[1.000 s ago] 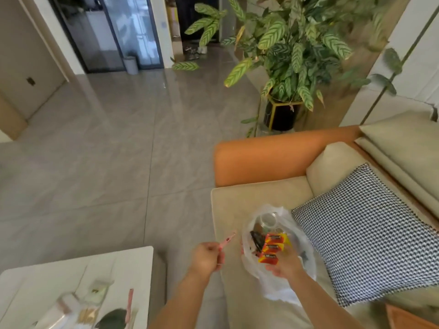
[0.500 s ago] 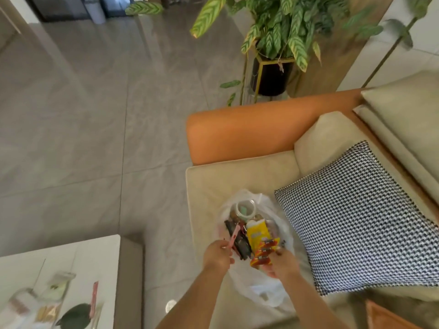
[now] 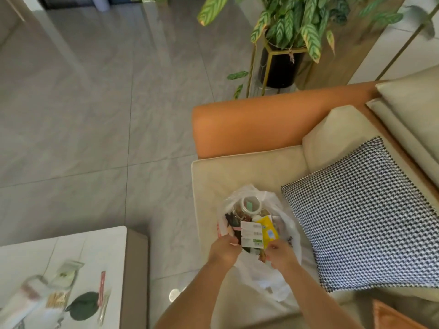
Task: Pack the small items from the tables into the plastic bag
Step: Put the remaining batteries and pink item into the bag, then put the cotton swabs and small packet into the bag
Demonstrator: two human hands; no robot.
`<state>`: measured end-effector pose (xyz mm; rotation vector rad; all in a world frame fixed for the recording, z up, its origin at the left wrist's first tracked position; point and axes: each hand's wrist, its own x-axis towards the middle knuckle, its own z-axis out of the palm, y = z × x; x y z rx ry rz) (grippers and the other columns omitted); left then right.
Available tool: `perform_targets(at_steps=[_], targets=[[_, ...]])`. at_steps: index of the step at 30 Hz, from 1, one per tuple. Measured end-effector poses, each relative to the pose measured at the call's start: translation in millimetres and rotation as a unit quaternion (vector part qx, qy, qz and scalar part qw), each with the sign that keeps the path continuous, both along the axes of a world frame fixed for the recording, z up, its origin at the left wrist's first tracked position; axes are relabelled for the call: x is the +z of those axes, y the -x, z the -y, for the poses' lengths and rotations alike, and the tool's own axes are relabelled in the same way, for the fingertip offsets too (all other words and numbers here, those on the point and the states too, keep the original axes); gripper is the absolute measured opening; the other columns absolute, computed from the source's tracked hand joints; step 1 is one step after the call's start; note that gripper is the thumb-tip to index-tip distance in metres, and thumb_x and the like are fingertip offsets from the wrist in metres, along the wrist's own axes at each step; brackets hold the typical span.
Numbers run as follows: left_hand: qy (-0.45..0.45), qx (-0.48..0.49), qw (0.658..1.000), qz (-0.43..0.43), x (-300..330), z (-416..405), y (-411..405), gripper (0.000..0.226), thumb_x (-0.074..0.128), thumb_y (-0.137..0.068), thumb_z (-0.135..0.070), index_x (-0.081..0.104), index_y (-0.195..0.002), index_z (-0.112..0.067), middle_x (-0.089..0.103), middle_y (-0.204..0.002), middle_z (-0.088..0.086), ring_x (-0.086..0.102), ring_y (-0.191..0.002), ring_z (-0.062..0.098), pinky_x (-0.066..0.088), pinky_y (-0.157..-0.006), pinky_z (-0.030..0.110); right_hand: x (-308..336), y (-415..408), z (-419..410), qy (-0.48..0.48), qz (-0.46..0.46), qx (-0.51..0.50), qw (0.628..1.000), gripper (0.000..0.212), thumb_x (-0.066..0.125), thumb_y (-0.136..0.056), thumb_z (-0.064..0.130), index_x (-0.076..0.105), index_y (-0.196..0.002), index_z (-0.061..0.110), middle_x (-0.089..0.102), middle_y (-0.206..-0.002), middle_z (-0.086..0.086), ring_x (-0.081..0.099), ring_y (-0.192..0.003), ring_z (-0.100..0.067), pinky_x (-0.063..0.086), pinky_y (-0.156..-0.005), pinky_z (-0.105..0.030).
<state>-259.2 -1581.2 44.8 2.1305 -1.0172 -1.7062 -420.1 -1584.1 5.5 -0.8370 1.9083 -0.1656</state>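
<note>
A clear plastic bag (image 3: pixel 286 218) lies open on the beige sofa seat (image 3: pixel 237 172). Inside it I see a tape roll (image 3: pixel 251 205), a yellow packet (image 3: pixel 269 230), a strip of white-labelled packets (image 3: pixel 251 236) and dark small items (image 3: pixel 231 220). My left hand (image 3: pixel 224 249) is at the bag's near left rim and pinches a thin pink stick (image 3: pixel 234 243), most of it hidden by the fingers. My right hand (image 3: pixel 280 256) is curled at the near right rim, holding the lower end of the packet strip.
A white table (image 3: pixel 78 245) at the lower left carries a green round object (image 3: pixel 83 305), another pink stick (image 3: pixel 102 286) and clear packets (image 3: pixel 65 273). A houndstooth cushion (image 3: pixel 363 214) lies right of the bag. An orange armrest (image 3: pixel 261 124) and a potted plant (image 3: pixel 282 65) stand beyond.
My left hand carried the pink stick rightward to the bag's mouth. The packet strip has turned from its orange-yellow face to its white labelled back. The view tilted downward.
</note>
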Motion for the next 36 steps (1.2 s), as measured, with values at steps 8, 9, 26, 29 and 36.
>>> perform_targets(at_steps=[8, 9, 26, 29, 36], targets=[[0.001, -0.012, 0.999, 0.046, 0, -43, -89, 0.034, 0.063, -0.084, -0.029, 0.060, -0.115, -0.017, 0.060, -0.120, 0.004, 0.060, -0.106, 0.020, 0.048, -0.092, 0.026, 21, -85, -14, -0.003, -0.062, 0.222, 0.973, 0.017, 0.046, -0.088, 0.014, 0.054, -0.073, 0.016, 0.051, -0.071, 0.003, 0.048, -0.078, -0.020, 0.032, -0.057, -0.025], [0.000, -0.012, 0.999, 0.053, 0, -50, -102, 0.034, 0.063, -0.084, -0.029, 0.060, -0.115, -0.017, 0.059, -0.120, 0.003, 0.060, -0.106, 0.019, 0.048, -0.092, 0.026, 22, -98, -17, -0.002, -0.060, 0.242, 0.968, 0.015, 0.046, -0.090, 0.018, 0.059, -0.084, 0.015, 0.057, -0.080, 0.001, 0.049, -0.081, -0.019, 0.034, -0.060, -0.024], [-0.095, 0.153, 0.977, 0.116, -26, -245, -361, 0.024, 0.052, -0.088, -0.047, 0.059, -0.097, -0.025, 0.063, -0.115, -0.002, 0.057, -0.096, 0.014, 0.044, -0.085, 0.024, 26, -403, -124, -0.041, -0.055, 0.552, 0.831, 0.030, 0.050, -0.088, 0.037, 0.053, -0.068, 0.015, 0.064, -0.088, -0.005, 0.060, -0.091, -0.023, 0.035, -0.064, -0.024], [-0.114, 0.183, 0.970, 0.111, -35, -272, -393, 0.042, 0.045, -0.090, -0.053, 0.060, -0.111, -0.019, 0.061, -0.119, -0.001, 0.057, -0.107, 0.018, 0.044, -0.095, 0.030, 25, -450, -144, -0.031, -0.053, 0.606, 0.793, 0.028, 0.045, -0.089, 0.040, 0.049, -0.070, 0.019, 0.052, -0.077, 0.000, 0.049, -0.081, -0.019, 0.040, -0.070, -0.028], [-0.147, 0.261, 0.950, 0.093, -68, -305, -454, 0.049, 0.036, -0.090, -0.060, 0.060, -0.107, -0.022, 0.062, -0.114, -0.004, 0.056, -0.099, 0.014, 0.042, -0.088, 0.026, -2, -534, -163, -0.036, -0.063, 0.685, 0.725, 0.050, 0.039, -0.094, 0.049, 0.050, -0.131, 0.017, 0.056, -0.133, -0.002, 0.052, -0.123, -0.019, 0.042, -0.097, -0.030]])
